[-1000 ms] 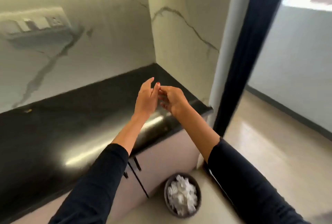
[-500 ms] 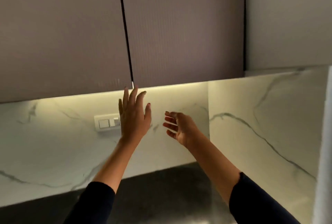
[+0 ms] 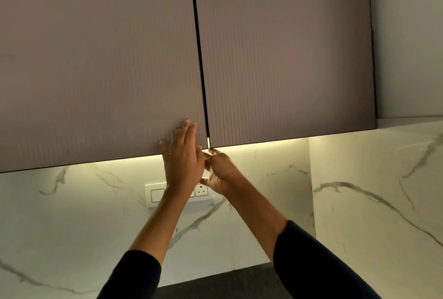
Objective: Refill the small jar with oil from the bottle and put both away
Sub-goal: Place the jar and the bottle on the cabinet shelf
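The left hand (image 3: 182,162) and right hand (image 3: 219,171) have risen from mid-air to a wall cupboard. Its left door (image 3: 96,71) and right door (image 3: 287,83), stiff, ribbed and handleless, stand closed; the lower edge looks the only hold. The left grip lies spread flat on the left door; the right grip curls under the right door's corner. The jar and bottle, likely oil-slick, are out of view.

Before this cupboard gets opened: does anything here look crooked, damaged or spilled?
Nothing stands out. The left door and right door are shut, with a straight, narrow gap between them. The left hand lies flat on the left door; the right hand curls at the right door's bottom corner. No spill shows on the wall.
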